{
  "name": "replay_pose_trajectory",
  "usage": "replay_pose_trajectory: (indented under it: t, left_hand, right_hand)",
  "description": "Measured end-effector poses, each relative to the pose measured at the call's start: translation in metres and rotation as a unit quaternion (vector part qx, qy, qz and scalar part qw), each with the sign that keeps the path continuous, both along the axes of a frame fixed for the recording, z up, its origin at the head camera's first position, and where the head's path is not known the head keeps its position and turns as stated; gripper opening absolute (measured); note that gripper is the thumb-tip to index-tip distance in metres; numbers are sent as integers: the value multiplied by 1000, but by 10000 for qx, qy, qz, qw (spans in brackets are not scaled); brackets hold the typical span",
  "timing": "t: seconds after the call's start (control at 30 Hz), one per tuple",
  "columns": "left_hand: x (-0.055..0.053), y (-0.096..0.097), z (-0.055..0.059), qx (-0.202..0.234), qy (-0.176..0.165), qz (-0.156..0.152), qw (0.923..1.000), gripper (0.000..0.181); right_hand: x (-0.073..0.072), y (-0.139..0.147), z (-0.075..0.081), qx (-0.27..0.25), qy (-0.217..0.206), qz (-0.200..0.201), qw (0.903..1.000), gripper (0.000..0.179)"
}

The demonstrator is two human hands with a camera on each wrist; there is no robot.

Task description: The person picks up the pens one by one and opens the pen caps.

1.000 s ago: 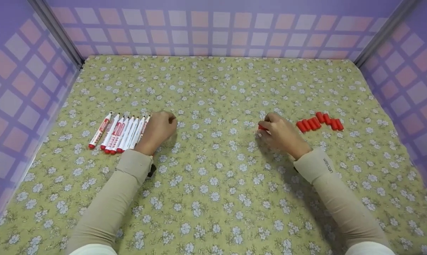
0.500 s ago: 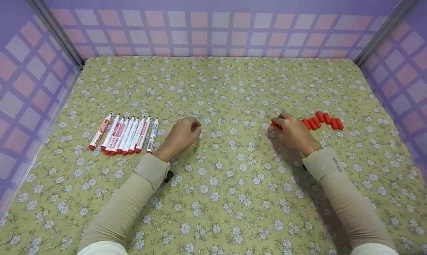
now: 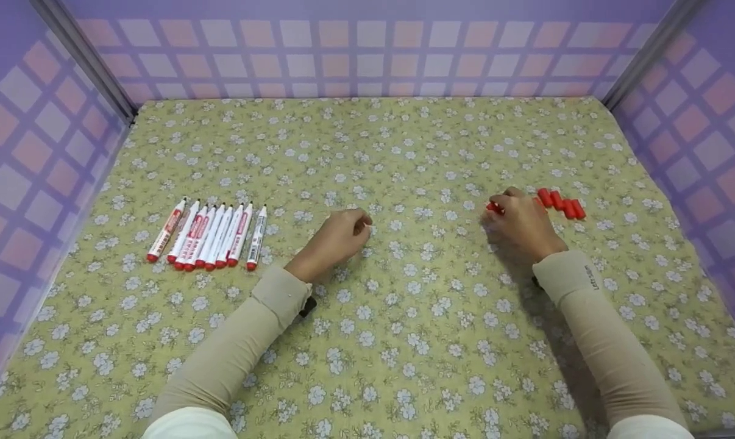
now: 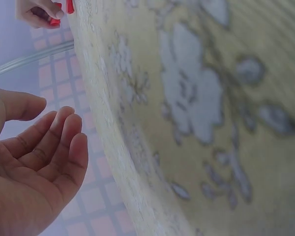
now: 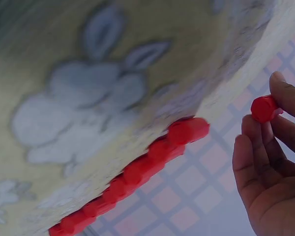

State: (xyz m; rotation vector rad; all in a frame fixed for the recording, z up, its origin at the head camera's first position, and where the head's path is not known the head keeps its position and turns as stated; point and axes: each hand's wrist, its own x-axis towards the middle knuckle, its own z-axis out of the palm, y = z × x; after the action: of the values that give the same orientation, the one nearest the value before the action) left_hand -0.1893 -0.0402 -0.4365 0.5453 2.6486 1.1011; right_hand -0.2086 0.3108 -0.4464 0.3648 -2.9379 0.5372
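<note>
My right hand [image 3: 526, 222] pinches a small red marker cap [image 5: 264, 109] between thumb and fingers, a little off the cloth. Beside that hand in the head view lies a cluster of loose red caps [image 3: 562, 203], part of it hidden behind the hand. The right wrist view has these caps as a slanting row. My left hand [image 3: 337, 238] hovers near the middle of the table, its fingers loosely bent; in the left wrist view its palm [image 4: 39, 172] holds nothing. To its left, several uncapped white markers [image 3: 212, 235] lie side by side, tips away from me, red ends nearer.
A yellow-green floral cloth [image 3: 367, 341] covers the table. Purple checked panels [image 3: 367, 55] enclose the back and both sides, with grey metal posts [image 3: 81, 58] at the corners. The rightmost marker [image 3: 257, 238] lies slightly apart from the others.
My left hand has moved right, away from the markers, uncovering the rightmost ones. My right hand has shifted right toward the loose caps, still pinching a red cap.
</note>
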Motion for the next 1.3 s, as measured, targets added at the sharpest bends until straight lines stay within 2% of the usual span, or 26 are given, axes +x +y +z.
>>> replay_pose_trajectory:
  t: [0.17, 0.4, 0.67, 1.1, 1.3]
  left_hand:
    - [0, 5, 0, -148, -86, -119, 9998, 28]
    - [1, 10, -2, -286, 53, -373, 9989, 25]
    - [3, 12, -4, -345, 17, -558, 9978, 25]
    - [3, 13, 1, -437, -64, -636, 9970, 27]
    - [2, 11, 2, -289, -88, -674, 9973, 26]
  right_hand:
    - [-4, 9, -3, 89, -59, -102, 9999, 25]
    - [-5, 18, -4, 219, -268, -213, 9992, 21]
    - [-7, 23, -3, 327, -466, -347, 9978, 24]
    - [-6, 29, -1, 364, -829, -373, 9952, 32]
    - [-8, 32, 2, 441, -863, -284, 9949, 36]
